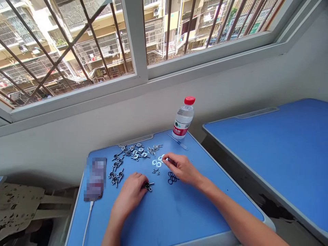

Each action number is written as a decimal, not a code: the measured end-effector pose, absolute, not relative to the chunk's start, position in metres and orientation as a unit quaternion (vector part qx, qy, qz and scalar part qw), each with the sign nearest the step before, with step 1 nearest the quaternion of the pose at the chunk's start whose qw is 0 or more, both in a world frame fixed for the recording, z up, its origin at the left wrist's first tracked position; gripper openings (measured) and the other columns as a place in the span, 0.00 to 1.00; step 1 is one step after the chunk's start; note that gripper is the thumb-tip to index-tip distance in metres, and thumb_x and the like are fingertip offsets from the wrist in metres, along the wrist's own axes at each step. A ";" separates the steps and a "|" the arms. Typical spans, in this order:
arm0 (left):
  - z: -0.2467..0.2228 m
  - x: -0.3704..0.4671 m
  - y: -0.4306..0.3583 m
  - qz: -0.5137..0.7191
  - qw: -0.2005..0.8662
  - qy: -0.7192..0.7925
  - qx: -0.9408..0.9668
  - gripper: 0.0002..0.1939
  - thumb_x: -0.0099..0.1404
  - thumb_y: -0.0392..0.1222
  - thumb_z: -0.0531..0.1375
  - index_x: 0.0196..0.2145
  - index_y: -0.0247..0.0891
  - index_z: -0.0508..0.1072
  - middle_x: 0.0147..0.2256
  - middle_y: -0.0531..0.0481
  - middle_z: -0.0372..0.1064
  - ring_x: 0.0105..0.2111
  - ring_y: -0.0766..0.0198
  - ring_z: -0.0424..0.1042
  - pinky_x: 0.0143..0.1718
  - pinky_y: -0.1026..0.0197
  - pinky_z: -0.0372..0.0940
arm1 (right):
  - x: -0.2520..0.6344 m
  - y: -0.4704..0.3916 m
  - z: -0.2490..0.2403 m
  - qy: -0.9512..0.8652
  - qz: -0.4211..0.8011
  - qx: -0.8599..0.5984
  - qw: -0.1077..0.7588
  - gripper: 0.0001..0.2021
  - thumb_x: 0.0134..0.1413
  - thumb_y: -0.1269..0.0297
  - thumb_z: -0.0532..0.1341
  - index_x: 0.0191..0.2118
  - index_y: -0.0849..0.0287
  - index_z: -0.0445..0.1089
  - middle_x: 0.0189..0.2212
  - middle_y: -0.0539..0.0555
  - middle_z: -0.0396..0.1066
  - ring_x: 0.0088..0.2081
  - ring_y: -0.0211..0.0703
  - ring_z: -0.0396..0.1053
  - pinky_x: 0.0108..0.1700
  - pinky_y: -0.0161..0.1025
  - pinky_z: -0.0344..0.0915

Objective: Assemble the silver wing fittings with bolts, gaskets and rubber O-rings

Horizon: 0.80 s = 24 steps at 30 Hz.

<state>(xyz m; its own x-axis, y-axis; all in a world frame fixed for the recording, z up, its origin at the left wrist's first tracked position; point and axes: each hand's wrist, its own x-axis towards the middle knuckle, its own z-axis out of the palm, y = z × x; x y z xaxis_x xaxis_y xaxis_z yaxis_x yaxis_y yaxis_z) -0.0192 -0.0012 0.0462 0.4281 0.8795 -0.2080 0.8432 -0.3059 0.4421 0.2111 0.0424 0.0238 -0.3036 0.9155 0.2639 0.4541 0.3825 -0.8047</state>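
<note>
My left hand (133, 192) rests on the blue table, its thumb and fingers closed on a small metal fitting (148, 185) with a black round centre and a stem. Over the middle of the table, my right hand (182, 167) pinches with thumb and forefinger at the edge of a flat metal plate (163, 157). More oval plates with a hole (154, 162) lie just left of those fingertips. Black rubber rings (170, 181) lie below my right hand, partly covered by it. Several tiny screws (156, 171) sit between the two hands.
Similar fittings with black centres (115, 179) stand at the left, with bare metal fittings (138, 150) behind. A phone (95, 179) on a white cable (87, 218), a water bottle (182, 121) and a pen-like tool (178, 142) lie around. Another blue table (276, 147) is at right.
</note>
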 end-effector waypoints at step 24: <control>0.047 -0.016 -0.002 0.063 0.306 0.514 0.799 0.11 0.64 0.33 0.55 0.41 0.41 0.74 0.40 0.49 0.72 0.40 0.58 0.71 0.41 0.61 0.64 | 0.209 0.041 0.017 -0.816 0.267 -0.459 0.231 0.07 0.55 0.75 0.56 0.34 0.59 0.71 0.31 0.52 0.73 0.29 0.38 0.66 0.31 0.33 0.58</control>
